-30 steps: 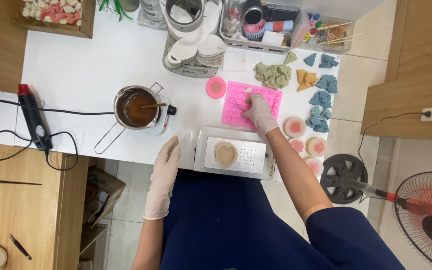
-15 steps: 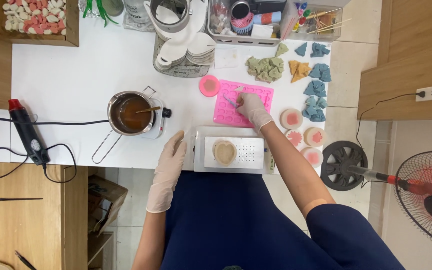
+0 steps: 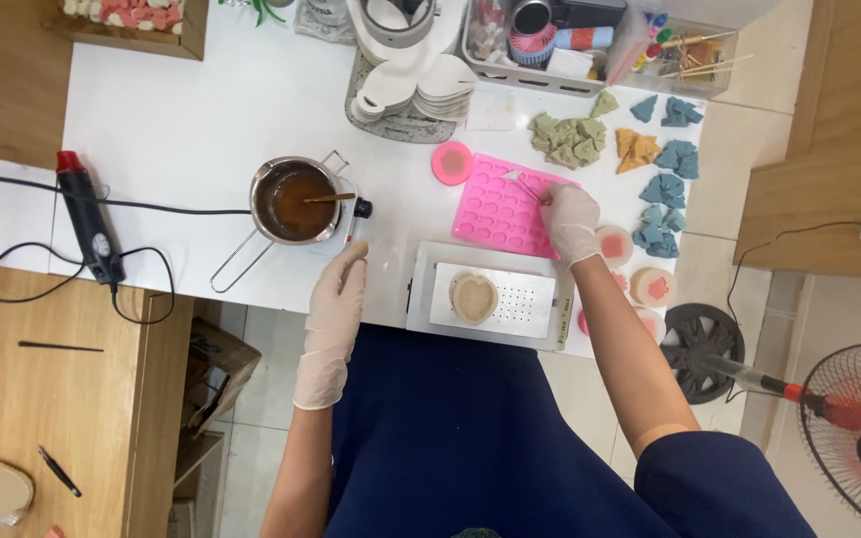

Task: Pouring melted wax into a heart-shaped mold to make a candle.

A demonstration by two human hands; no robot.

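On the left of the white table (image 3: 181, 130) lies a black heat gun (image 3: 87, 224) with a red tip. Next stands a shiny steel pot (image 3: 294, 202) holding brown liquid. The gloved left hand (image 3: 336, 304) rests at the table edge near the pot, fingers straight and together, holding nothing. The pink silicone mold (image 3: 498, 211), full of small round cavities, lies under the gloved right hand (image 3: 570, 221), whose fingers pinch a thin tool (image 3: 522, 182). Crumpled blue pieces (image 3: 665, 189) lie further right. The floor is pale tiles.
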